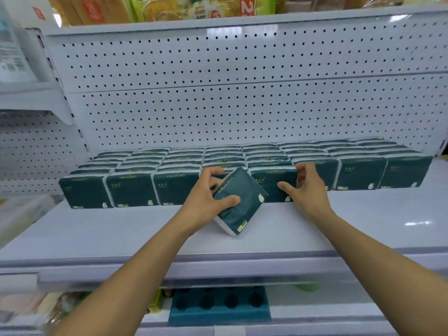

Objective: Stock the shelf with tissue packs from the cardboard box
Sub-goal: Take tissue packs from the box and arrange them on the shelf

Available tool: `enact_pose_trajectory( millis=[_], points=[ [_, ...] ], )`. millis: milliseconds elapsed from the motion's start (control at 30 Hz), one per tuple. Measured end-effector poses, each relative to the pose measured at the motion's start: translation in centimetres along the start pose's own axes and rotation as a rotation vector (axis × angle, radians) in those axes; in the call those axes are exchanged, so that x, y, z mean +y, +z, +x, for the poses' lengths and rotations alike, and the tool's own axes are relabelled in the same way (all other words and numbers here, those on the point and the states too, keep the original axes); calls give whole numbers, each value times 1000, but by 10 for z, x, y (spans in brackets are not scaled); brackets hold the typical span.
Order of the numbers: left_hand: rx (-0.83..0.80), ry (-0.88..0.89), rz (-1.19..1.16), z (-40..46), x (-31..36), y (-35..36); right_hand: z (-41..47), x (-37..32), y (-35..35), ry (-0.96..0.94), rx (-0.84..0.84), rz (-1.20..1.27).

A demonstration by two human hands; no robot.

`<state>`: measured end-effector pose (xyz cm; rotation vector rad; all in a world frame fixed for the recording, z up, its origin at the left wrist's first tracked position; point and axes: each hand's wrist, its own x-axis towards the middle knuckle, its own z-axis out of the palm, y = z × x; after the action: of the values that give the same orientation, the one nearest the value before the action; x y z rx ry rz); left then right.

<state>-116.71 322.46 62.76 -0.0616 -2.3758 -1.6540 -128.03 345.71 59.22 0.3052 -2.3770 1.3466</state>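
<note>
The dark green plastic-wrapped tissue pack sits tilted in the left hand, one lower corner resting on the white metal shelf, its top leaning into a gap in the front row of matching dark green tissue packs. The left fingers curl over the pack's upper edge while the thumb lies across its front face, so the hand is clamped on the pack. To my eye it looks light and soft: a film-wrapped wad of paper that gives under pressure, with a glossy wrapper likely to slide a little. Squeezing the middle would dent it, I'd guess, so a hold across the short edges, as here, seems the sensible one, keeping the corners square for the slot.

The right hand holds nothing; its fingers are spread and loosely bent, the tips touching the top front edge of the neighbouring pack just right of the gap, the thumb pointing left towards the tilted pack. It appears to be steadying that neighbour or keeping the slot wide.

Both forearms reach forward and up from the bottom of the view, bare, converging on the gap. Behind the rows stands a white perforated back panel. The cardboard box is not in sight.
</note>
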Motion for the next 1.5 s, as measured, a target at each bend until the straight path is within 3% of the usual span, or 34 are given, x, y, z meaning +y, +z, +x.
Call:
enact_pose_trajectory(
  millis=[133, 233, 300, 367, 433, 500, 700, 833, 967, 1067, 1200, 1333, 1500],
  points=[
    [23, 6, 5, 0, 0, 6, -4, -3, -3, 25, 64, -56],
    [4, 58, 42, 1, 2, 13, -16, -11, -13, -187, 157, 7],
    [-8, 119, 96, 2, 4, 23, -25, -20, -23, -437, 39, 58],
    [-32, 213, 143, 3, 7, 35, -32, -27, -30, -627, -214, -42],
    [-61, 273, 146, 1, 7, 44, -33, -28, -33, -680, -443, -173],
    [-70, 296, 162, -2, 5, 48, -33, -19, -36, -651, -527, -197],
    [52, 368, 124, 3, 0, 56, -28, 9, -53, -733, -409, -206],
    [8, 351, 91, 7, 7, 77, -21, 29, -75, -765, -341, -240],
    [166, 487, 346, 17, 6, 97, -9, 57, -105, -746, -266, -259],
    [326, 622, 766, 39, -4, 103, 4, 76, -121, -688, -196, -298],
    [228, 503, 1244, 59, -13, 106, 15, 86, -116, -616, -110, -364],
    [219, 433, 1331, 67, -20, 108, 23, 84, -100, -613, -58, -381],
    [279, 486, 1337, 73, -25, 107, 36, 87, -86, -665, -39, -429]
  ],
)
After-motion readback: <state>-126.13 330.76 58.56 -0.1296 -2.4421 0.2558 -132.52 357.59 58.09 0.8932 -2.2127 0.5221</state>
